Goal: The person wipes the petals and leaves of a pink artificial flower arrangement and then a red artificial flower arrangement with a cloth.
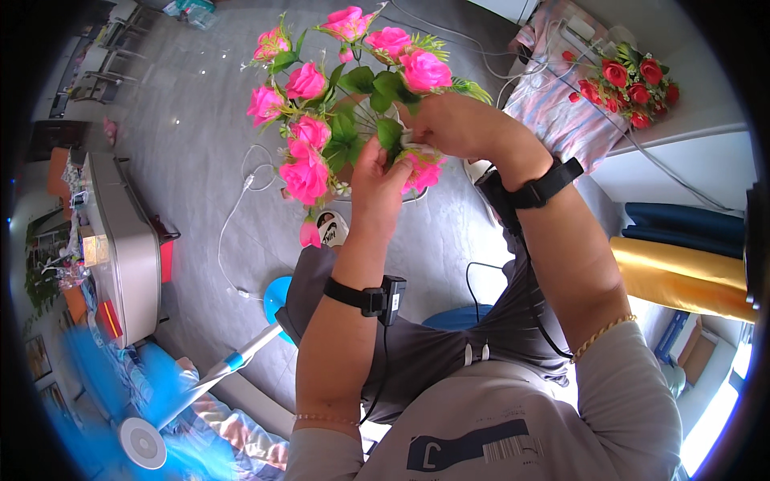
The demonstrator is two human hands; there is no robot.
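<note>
A bunch of pink artificial roses [307, 174] with green plastic leaves [343, 129] spreads out in front of my knees. My left hand [380, 171] is at its near side, with thumb and fingers pinched on a green leaf [390, 133]. One pink rose [424, 171] sits just right of my left thumb. My right hand [448, 123] reaches in from the right, its fingers bent around a small whitish piece, apparently cloth or tissue [415, 139], close to that leaf. Thin stems run together between my hands; their lower ends are hidden by the leaves.
A bunch of red artificial roses [625, 87] lies at the right by a striped cloth [559, 96] with white cables. A blue fan [142, 443] with blurred blades stands at lower left. A white cord [225, 222] crosses the grey floor [198, 150]. Yellow fabric rolls [680, 273] lie at right.
</note>
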